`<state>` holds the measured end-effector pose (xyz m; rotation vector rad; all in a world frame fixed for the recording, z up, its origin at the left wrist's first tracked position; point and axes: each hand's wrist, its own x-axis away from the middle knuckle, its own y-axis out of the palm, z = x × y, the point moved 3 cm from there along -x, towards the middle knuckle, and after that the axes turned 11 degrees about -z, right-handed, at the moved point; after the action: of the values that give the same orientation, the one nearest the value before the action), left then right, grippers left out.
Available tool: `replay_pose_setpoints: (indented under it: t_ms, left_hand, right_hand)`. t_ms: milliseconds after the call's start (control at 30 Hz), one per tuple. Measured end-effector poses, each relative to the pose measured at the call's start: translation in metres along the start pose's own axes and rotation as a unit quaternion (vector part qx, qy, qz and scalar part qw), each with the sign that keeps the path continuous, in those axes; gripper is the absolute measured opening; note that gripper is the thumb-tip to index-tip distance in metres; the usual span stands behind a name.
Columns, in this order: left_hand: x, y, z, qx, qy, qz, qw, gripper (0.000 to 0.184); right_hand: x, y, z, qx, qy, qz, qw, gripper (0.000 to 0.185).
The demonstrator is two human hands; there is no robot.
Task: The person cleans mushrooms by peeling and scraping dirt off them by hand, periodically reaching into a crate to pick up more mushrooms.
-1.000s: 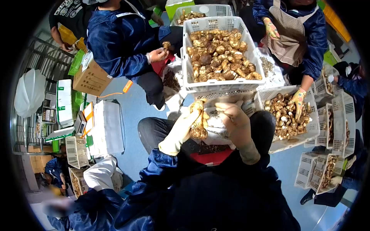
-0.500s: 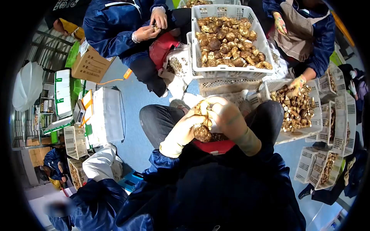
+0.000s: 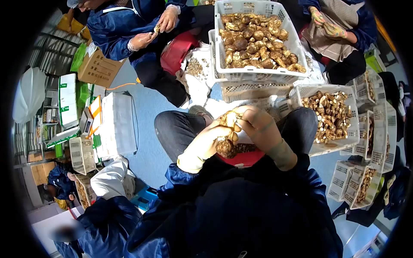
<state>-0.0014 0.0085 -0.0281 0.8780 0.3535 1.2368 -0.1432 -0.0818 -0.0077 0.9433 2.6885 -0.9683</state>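
Observation:
Gloved and bent around several brown mushrooms (image 3: pixel 226 147), my left hand (image 3: pixel 204 144) is over my lap. One mushroom's round cap hangs below the fingers, and a paler stem shows above them. My right hand (image 3: pixel 260 129), also gloved, has its fingers pressed together at the top of that stem; whether they grip the stem or something small cannot be made out. Beyond my hands a white crate (image 3: pixel 260 74) is heaped with brown-capped mushrooms (image 3: pixel 258 41). To the right, a second white crate (image 3: pixel 333 147) holds smaller mushrooms (image 3: pixel 329 116).
A person (image 3: pixel 124 30) at the upper left holds a small piece in both hands. Another person (image 3: pixel 340 26) in an apron sits at the upper right. Stacked crates (image 3: pixel 380 137) stand far right. At left are a cardboard box (image 3: pixel 100 69) and a white bin (image 3: pixel 118 124).
My right hand has come in from beside the mushrooms to the stem's top. The co-worker at the upper right has lifted a hand out of the right crate, and both their hands are together.

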Motion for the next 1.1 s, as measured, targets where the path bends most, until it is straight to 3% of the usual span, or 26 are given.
replay_pose_setpoints:
  t_ms: [367,467,667,767,967,1067,1100]
  left_hand:
    - [0.007,-0.001,-0.002,-0.002,0.015,-0.01,1.0,0.055]
    - [0.007,-0.009,-0.01,-0.019,0.023,0.011,1.0,0.052]
    - [0.01,0.002,-0.004,0.022,-0.003,-0.004,1.0,0.043]
    - [0.011,-0.011,-0.013,0.109,-0.048,-0.03,0.992,0.043]
    - [0.016,-0.006,-0.016,0.215,-0.076,-0.066,0.971,0.045]
    - [0.017,-0.005,-0.015,0.226,-0.083,-0.037,0.97,0.042]
    - [0.018,-0.005,-0.015,0.231,-0.09,-0.022,0.969,0.04]
  right_hand:
    - [-0.003,-0.002,-0.011,-0.005,-0.055,-0.069,0.996,0.012]
    - [-0.004,0.004,-0.013,0.03,-0.06,-0.028,0.997,0.009]
    - [0.002,-0.002,-0.008,-0.172,0.167,-0.01,0.971,0.012]
    - [0.006,-0.001,-0.001,-0.256,0.144,-0.037,0.955,0.017]
    - [-0.001,-0.016,-0.025,-0.158,0.066,-0.064,0.983,0.017]
    - [0.001,-0.014,-0.022,-0.078,-0.047,-0.054,0.994,0.019]
    - [0.003,-0.012,-0.02,-0.077,-0.02,-0.055,0.995,0.019]
